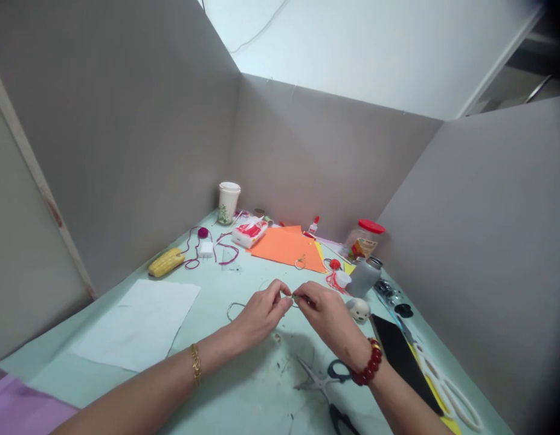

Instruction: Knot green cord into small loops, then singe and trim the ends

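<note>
My left hand [265,311] and my right hand [324,311] meet over the middle of the table, both with thumb and fingers pinched. Between the fingertips shows a small greenish bit of a thin dark cord [231,305], and a loop of that cord lies out to the left of my left hand. How the cord runs inside the fingers is hidden. Below my right hand, open scissors [316,382] with dark handles lie on the table among small cord scraps [280,364]. A small white animal-faced ball [359,310] sits just right of my right hand.
At left lie a white sheet [139,323] and a toy corn cob [166,263]. Orange paper [282,246], a tissue pack [249,232] and a paper cup [228,204] stand behind. A grey bottle [365,278], red-lidded jar [362,240], black slab [404,365] and white-handled scissors [447,386] line the right.
</note>
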`<state>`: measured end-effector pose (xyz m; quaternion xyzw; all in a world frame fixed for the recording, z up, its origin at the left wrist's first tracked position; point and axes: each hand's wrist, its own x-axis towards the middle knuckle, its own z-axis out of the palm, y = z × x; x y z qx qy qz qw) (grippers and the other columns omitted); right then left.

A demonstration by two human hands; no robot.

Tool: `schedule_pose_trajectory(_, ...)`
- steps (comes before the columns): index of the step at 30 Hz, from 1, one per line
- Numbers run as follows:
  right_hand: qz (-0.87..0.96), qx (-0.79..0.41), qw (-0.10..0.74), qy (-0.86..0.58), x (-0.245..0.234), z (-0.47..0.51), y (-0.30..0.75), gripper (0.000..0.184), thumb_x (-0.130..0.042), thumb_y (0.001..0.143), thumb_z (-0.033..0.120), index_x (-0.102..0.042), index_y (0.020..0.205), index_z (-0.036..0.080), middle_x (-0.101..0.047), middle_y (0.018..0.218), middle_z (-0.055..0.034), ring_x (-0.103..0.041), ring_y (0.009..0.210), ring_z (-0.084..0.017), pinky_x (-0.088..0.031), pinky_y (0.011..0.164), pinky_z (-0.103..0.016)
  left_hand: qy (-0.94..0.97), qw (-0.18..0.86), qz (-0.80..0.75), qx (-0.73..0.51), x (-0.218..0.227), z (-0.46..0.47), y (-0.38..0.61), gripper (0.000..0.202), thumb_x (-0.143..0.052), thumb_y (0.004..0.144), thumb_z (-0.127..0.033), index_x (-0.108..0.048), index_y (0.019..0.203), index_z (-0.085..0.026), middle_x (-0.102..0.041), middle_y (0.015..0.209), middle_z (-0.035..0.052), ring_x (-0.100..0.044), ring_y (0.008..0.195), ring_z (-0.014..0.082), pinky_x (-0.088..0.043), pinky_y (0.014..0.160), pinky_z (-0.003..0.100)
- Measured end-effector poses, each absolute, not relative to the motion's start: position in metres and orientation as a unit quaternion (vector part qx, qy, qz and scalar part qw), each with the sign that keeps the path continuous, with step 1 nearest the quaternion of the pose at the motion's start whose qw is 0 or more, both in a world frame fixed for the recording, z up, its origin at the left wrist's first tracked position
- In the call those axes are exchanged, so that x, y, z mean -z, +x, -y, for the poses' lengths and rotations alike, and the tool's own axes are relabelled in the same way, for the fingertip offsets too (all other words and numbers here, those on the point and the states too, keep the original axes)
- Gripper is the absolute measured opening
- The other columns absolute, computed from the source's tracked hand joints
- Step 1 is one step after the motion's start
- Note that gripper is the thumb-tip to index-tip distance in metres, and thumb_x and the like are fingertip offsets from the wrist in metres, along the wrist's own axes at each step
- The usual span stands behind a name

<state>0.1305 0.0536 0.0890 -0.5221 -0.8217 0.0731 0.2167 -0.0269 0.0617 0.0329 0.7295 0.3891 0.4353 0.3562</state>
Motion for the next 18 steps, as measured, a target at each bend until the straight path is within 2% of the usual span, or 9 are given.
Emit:
schedule_pose_trajectory(3,0.813,-0.105,0.234,-0.522,-0.086,-0.052,0.129,0.017,-0.046,0.08,0.012,-0.062,0.076,0.019,-0.062,0.074,-0.0023,-0.055,0.067,-0.015,-0.038,0.063,-0.027,0.727,0.341,-0.399,-0.443,-0.032,-0.062,-0.027,0.018,-0.039,0.09,-0.031,-0.051,0.081,-0.021,-0.043,0.058,-0.0066,-0.04,0.055,0.0111,-0.029,0.055,0.023)
schedule_pose_trajectory(7,0.761,-0.205,0.28,-0.548,-0.084,-0.051,0.131,0.014,-0.051,0.079,0.017,-0.061,0.088,0.019,-0.062,0.073,-0.0003,-0.054,0.067,-0.015,-0.04,0.063,-0.026,0.705,0.361,-0.417,-0.447,-0.032,-0.065,-0.028,0.019,-0.042,0.089,-0.032,-0.051,0.077,-0.02,-0.043,0.055,-0.007,-0.039,0.052,0.0101,-0.028,0.052,0.022)
schedule_pose_trajectory(9,0.736,-0.254,0.296,-0.553,-0.083,-0.052,0.133,0.01,-0.052,0.08,0.023,-0.06,0.084,0.019,-0.06,0.071,0.0002,-0.052,0.066,-0.015,-0.039,0.061,-0.026,0.694,0.374,-0.422,-0.447,-0.033,-0.066,-0.028,0.018,-0.044,0.088,-0.031,-0.052,0.076,-0.02,-0.045,0.055,-0.0069,-0.04,0.052,0.0099,-0.028,0.052,0.021)
schedule_pose_trajectory(13,0.709,-0.327,0.319,-0.537,-0.079,-0.057,0.138,0.021,-0.052,0.082,0.032,-0.058,0.068,0.018,-0.053,0.064,0.0008,-0.046,0.063,-0.014,-0.036,0.059,-0.026,0.687,0.391,-0.42,-0.446,-0.034,-0.065,-0.027,0.018,-0.046,0.087,-0.031,-0.052,0.075,-0.019,-0.045,0.055,-0.0068,-0.039,0.053,0.0096,-0.029,0.052,0.021)
schedule_pose_trajectory(18,0.685,-0.382,0.349,-0.512,-0.07,-0.063,0.143,0.019,-0.056,0.08,0.032,-0.06,0.07,0.017,-0.052,0.065,0.0011,-0.044,0.065,-0.013,-0.036,0.061,-0.026,0.669,0.45,-0.395,-0.44,-0.031,-0.069,-0.027,0.019,-0.045,0.087,-0.033,-0.052,0.077,-0.019,-0.043,0.06,-0.0062,-0.038,0.056,0.0092,-0.031,0.054,0.02)
